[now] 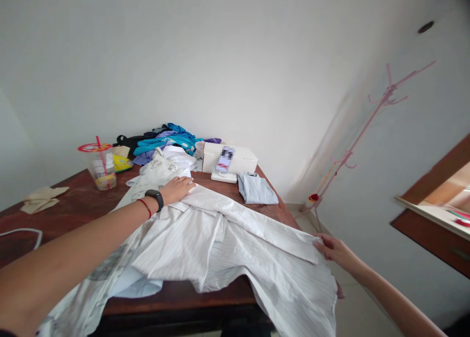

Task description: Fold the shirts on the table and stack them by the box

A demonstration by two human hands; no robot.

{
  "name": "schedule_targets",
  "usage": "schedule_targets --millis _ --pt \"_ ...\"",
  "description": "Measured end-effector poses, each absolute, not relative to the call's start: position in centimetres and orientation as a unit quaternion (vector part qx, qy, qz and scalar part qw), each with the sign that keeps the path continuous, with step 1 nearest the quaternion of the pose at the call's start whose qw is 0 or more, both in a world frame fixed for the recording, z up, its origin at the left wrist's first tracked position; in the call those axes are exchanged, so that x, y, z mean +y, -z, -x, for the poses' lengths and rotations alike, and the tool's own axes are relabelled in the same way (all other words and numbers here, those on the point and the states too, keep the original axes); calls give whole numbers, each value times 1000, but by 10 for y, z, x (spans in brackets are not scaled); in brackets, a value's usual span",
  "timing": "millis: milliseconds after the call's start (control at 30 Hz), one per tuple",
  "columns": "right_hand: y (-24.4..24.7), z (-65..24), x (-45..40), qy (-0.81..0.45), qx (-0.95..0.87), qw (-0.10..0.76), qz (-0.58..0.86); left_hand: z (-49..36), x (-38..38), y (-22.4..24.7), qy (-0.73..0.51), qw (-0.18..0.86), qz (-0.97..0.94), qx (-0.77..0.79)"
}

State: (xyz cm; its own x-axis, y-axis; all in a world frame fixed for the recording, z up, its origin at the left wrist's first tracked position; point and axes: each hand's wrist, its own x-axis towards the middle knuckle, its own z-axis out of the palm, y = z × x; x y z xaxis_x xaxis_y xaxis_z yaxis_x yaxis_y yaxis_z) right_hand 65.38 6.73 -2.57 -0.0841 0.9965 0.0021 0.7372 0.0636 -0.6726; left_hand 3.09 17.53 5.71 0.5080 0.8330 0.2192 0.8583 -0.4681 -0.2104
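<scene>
A white shirt with thin stripes [235, 239] lies spread across the dark wooden table, its lower part hanging over the front edge. On its upper left part rests my left hand [178, 190], a black band on the wrist; its fingertips press together at the cloth. My right hand [330, 249] pinches the shirt's far right end beyond the table's side. Beneath and left of the striped shirt is a pale printed garment [106, 273], which also drapes off the front.
Behind are a heap of blue and dark clothes [169, 141], a white box [238, 156] and a folded light-grey cloth [258, 189]. A plastic cup with a red straw [103, 168] stands at left. A pink coat rack [362, 133] leans in view at right, near a drawer [433, 236].
</scene>
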Motion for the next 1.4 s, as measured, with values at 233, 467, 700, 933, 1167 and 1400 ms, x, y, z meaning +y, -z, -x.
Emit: schedule_targets --millis 233,467,700,933,1167,1400 --pt "0 -603 12 -49 -723 306 617 -44 89 -91 92 60 876 -469" --pt "4 -499 -94 -90 -876 170 442 -28 -25 -72 8 -132 896 -424" --pt "34 -492 -101 25 -847 236 475 -20 -35 -48 23 -68 892 -446" --pt "8 -498 -110 -42 -803 271 530 -40 -41 -53 38 -24 860 -509" --pt "24 -457 -110 -14 -821 270 503 -50 -40 -76 6 -29 844 -536" --pt "18 -454 -92 -7 -799 289 527 -35 -25 -87 20 -42 828 -559"
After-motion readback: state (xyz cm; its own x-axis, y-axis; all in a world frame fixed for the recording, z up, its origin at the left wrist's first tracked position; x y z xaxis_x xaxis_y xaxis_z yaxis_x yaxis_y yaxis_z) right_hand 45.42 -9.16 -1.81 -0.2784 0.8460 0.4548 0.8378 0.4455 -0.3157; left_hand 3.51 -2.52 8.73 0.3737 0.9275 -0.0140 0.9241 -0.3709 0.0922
